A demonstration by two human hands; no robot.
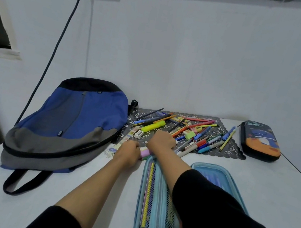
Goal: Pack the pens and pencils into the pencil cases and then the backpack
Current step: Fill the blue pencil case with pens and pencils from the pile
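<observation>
A light blue pencil case (151,204) lies open on the white table, with a few pencils behind its mesh pocket. My left hand (128,152) grips a bundle of pastel pens (146,152) at the case's far end. My right hand (162,141) is curled over the near edge of the pile of pens and pencils (189,130) on a dark lace mat; what its fingers hold is hidden. A blue and grey backpack (69,125) lies flat at the left. A second, dark pencil case (260,140) with an orange and blue picture lies shut at the far right.
A yellow highlighter (152,125), a white eraser (138,133) and a patterned ruler (128,135) lie on the mat's left part. A dark cable (56,47) hangs from a wall socket behind the backpack. The table's right edge runs close past the dark case.
</observation>
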